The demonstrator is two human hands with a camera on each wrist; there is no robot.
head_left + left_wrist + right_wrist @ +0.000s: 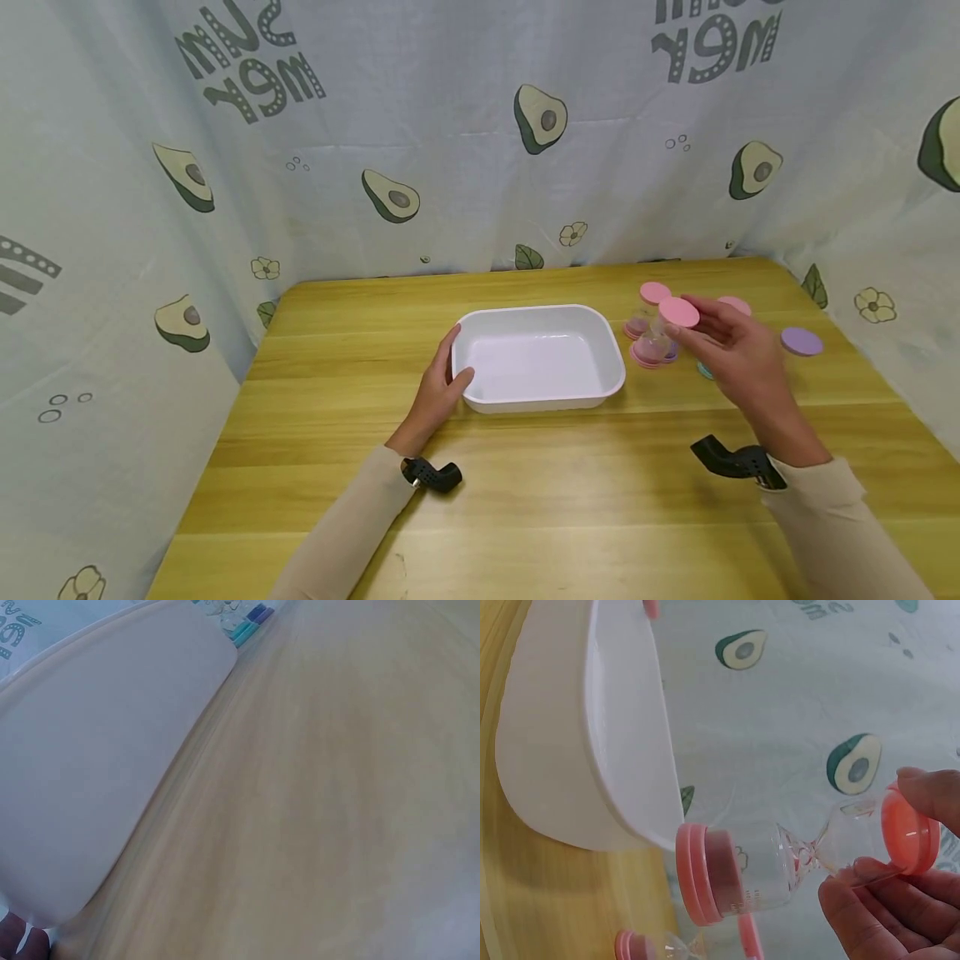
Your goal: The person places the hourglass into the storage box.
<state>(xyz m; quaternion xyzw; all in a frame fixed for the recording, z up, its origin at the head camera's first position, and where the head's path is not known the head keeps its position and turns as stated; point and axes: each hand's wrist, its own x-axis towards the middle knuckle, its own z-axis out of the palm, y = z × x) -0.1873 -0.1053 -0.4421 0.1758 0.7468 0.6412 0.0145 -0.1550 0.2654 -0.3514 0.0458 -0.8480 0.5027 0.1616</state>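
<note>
In the head view my left hand [437, 387] grips the left end of a white plastic basin [536, 404], thumb over the rim and fingers along the outer wall. My right hand [738, 354] holds a clear hourglass with pink caps [678, 312] by its upper end. The right wrist view shows the thumb and fingers around one pink cap [909, 829], with pink sand at the opposite end of the glass. Behind it stands another pink-capped hourglass [655, 292]. The left wrist view shows the basin's outer wall [112, 750] and some fingertips [30, 945].
A purple-capped hourglass [802, 341] stands right of my right hand. Another pink cap [735, 305] and a teal base [705, 370] show partly behind that hand. The wooden table [540, 500] meets a curtain with avocado prints [465, 167] at the back and sides.
</note>
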